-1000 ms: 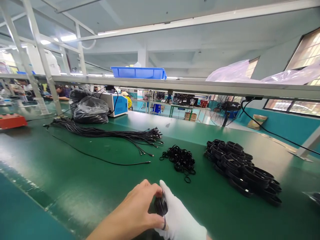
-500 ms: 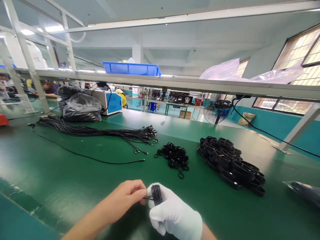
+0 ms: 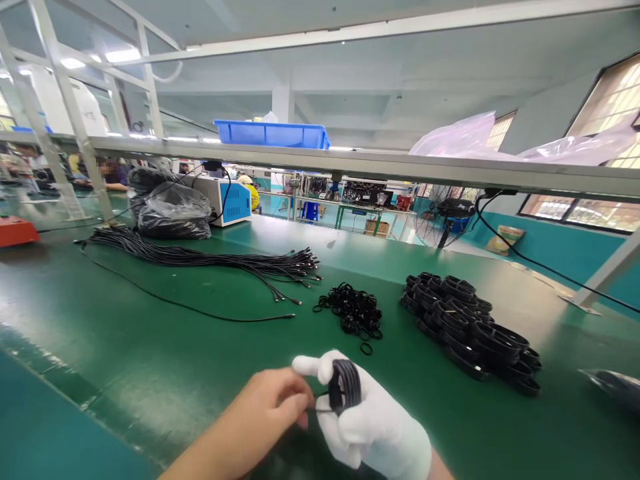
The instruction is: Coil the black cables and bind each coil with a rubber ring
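A coiled black cable (image 3: pixel 352 383) sits in the grip of my right hand (image 3: pixel 387 423), which wears a white glove. My bare left hand (image 3: pixel 273 410) pinches a thin free stretch of the same cable just left of the coil; its fingertips are partly hidden. Ahead of my hands lies a pile of small black rings (image 3: pixel 355 310), with a single ring (image 3: pixel 367 349) at its near edge. Farther left, a bundle of straight black cables (image 3: pixel 215 259) rests on the green table (image 3: pixel 165 360), and one loose cable (image 3: pixel 215 317) lies in front of it.
Stacked coiled cables (image 3: pixel 465 327) stand to the right, with a plastic bag (image 3: pixel 613 387) beyond them. A bagged black bundle (image 3: pixel 173 210) and a blue-white machine (image 3: pixel 233 200) are at the back left. Overhead, a shelf (image 3: pixel 370 163) carries a blue tray (image 3: pixel 273 135).
Both hands have shifted right with the coil. The coil has turned so its opening shows, and the gloved index finger now points out to the left.
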`<state>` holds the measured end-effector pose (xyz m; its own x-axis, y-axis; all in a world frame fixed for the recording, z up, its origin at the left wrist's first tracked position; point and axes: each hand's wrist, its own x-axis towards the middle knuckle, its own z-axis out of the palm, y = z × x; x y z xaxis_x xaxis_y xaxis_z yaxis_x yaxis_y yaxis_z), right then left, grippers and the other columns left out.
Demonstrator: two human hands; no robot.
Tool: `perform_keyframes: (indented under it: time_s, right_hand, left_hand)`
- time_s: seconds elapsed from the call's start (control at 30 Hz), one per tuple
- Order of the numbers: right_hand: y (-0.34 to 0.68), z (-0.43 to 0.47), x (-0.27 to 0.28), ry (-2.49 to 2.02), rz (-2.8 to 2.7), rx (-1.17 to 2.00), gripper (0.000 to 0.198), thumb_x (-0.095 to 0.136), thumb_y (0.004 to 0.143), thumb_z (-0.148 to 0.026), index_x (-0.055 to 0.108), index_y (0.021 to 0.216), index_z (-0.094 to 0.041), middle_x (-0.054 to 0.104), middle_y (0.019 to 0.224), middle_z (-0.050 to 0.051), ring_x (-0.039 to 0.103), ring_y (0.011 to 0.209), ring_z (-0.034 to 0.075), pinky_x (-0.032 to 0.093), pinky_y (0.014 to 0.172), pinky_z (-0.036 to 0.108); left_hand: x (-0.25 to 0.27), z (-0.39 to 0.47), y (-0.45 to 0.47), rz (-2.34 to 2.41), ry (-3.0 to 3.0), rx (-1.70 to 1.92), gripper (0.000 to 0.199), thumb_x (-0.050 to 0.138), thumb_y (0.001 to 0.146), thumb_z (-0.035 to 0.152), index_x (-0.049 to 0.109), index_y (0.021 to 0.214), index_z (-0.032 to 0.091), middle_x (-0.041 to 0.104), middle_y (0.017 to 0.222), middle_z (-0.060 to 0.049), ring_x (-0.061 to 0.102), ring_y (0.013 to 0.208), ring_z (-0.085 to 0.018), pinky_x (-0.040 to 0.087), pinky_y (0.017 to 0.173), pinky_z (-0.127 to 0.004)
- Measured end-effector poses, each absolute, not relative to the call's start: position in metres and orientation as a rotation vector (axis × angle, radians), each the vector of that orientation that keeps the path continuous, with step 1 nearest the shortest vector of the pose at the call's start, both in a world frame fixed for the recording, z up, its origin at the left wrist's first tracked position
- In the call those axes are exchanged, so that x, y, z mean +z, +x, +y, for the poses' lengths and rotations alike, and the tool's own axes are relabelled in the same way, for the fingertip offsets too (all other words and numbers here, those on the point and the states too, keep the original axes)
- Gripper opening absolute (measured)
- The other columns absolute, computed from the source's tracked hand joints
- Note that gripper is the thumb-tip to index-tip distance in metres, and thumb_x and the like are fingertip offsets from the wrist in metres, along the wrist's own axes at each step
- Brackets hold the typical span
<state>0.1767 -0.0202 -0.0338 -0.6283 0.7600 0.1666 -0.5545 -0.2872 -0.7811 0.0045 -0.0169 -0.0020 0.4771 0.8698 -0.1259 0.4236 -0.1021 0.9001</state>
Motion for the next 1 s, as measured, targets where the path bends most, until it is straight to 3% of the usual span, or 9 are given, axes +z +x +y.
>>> perform_keyframes:
  time_s: [0.13, 0.37, 0.57, 0.7, 0.77, 0.87, 0.93, 1.0]
  right_hand:
    - [0.176, -0.014, -0.04, -0.199, -1.097, 2.008, 0.046, 0.075, 0.06, -0.024, 0.043, 0.092, -0.022, 0.057, 0.051, -0.005, 0.043, 0.034, 0.006, 0.026, 0.032, 0.012]
    - [0.174, -0.016, -0.046, -0.412, -1.113, 1.993, 0.056, 0.077, 0.057, -0.027, 0.042, 0.1, -0.021, 0.052, 0.042, -0.007, 0.041, 0.033, 0.006, 0.027, 0.037, 0.014]
    - [0.177, -0.012, -0.047, -0.41, -1.076, 2.085, 0.069, 0.067, 0.06, -0.023, 0.038, 0.122, -0.015, 0.062, 0.056, -0.001, 0.047, 0.037, 0.008, 0.033, 0.039, 0.017]
    - [0.179, -0.015, -0.045, -0.352, -1.014, 2.256, 0.061, 0.064, 0.06, -0.032, 0.049, 0.114, -0.009, 0.063, 0.059, 0.004, 0.053, 0.042, 0.012, 0.037, 0.043, 0.021]
    - [0.177, -0.018, -0.045, -0.346, -0.966, 2.319, 0.053, 0.062, 0.063, -0.039, 0.055, 0.104, -0.007, 0.064, 0.063, 0.006, 0.057, 0.049, 0.014, 0.041, 0.048, 0.023]
    - [0.171, -0.02, -0.044, -0.405, -0.908, 2.262, 0.049, 0.058, 0.07, -0.047, 0.057, 0.101, -0.01, 0.063, 0.083, 0.009, 0.061, 0.068, 0.016, 0.046, 0.062, 0.028]
    - [0.166, -0.02, -0.043, -0.507, -0.914, 2.11, 0.045, 0.064, 0.068, -0.042, 0.055, 0.102, -0.014, 0.058, 0.097, 0.008, 0.059, 0.078, 0.016, 0.046, 0.069, 0.03]
    - [0.161, -0.018, -0.041, -0.737, -1.013, 1.945, 0.048, 0.07, 0.06, -0.025, 0.052, 0.103, -0.018, 0.056, 0.096, 0.005, 0.057, 0.076, 0.015, 0.044, 0.067, 0.029]
  left_hand:
    - [-0.002, -0.019, 0.011, 0.999, 1.482, 0.881, 0.006, 0.057, 0.076, 0.024, 0.058, 0.077, 0.017, 0.06, 0.073, 0.001, 0.053, 0.07, -0.013, 0.04, 0.065, -0.023]
    - [-0.022, -0.012, 0.033, 0.917, 1.2, 0.965, 0.014, 0.065, 0.069, 0.021, 0.054, 0.076, 0.016, 0.061, 0.071, 0.0, 0.053, 0.066, -0.012, 0.042, 0.062, -0.023]
    - [-0.012, -0.014, 0.023, 1.229, 1.473, 1.05, 0.023, 0.058, 0.072, 0.022, 0.057, 0.094, 0.02, 0.06, 0.082, -0.002, 0.054, 0.076, -0.017, 0.043, 0.072, -0.029]
    - [0.013, -0.012, 0.011, 1.179, 1.883, 0.823, 0.035, 0.052, 0.075, 0.019, 0.062, 0.108, 0.029, 0.057, 0.107, -0.002, 0.049, 0.1, -0.02, 0.037, 0.09, -0.033]
    - [0.02, -0.004, 0.009, 1.043, 1.897, 0.644, 0.033, 0.052, 0.076, 0.021, 0.065, 0.105, 0.03, 0.059, 0.101, -0.001, 0.051, 0.097, -0.019, 0.039, 0.087, -0.031]
    - [0.02, 0.014, 0.007, 0.974, 1.766, 0.542, 0.029, 0.057, 0.074, 0.025, 0.067, 0.1, 0.025, 0.059, 0.081, 0.001, 0.053, 0.079, -0.016, 0.042, 0.073, -0.026]
    - [0.014, 0.025, 0.005, 1.031, 1.696, 0.524, 0.029, 0.061, 0.071, 0.032, 0.067, 0.098, 0.022, 0.055, 0.068, 0.003, 0.051, 0.067, -0.014, 0.039, 0.065, -0.026]
    - [0.007, 0.031, 0.004, 1.113, 1.665, 0.526, 0.032, 0.064, 0.068, 0.039, 0.067, 0.094, 0.019, 0.052, 0.062, 0.004, 0.049, 0.061, -0.013, 0.037, 0.061, -0.026]
